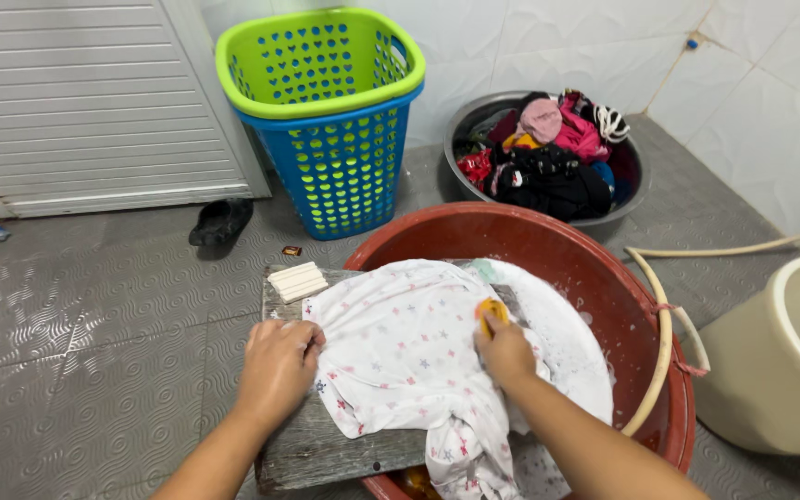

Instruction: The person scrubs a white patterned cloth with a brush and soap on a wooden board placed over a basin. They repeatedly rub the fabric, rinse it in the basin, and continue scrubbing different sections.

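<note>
White garment (400, 347) with small star prints lies spread over a wooden washboard (326, 449) that bridges the rim of the red basin (604, 278), so the cloth stays flat above the soapy water. Left hand (278, 370) presses down on the garment's edge, pinning it to the board. Right hand (504, 350) is clenched around a yellow brush (491, 313) set on the cloth. A soap bar (296, 281) rests on the board's far corner. Beyond the basin stand 1 laundry basket (335, 139) and a metal bowl (474, 120) of clothes.
</note>
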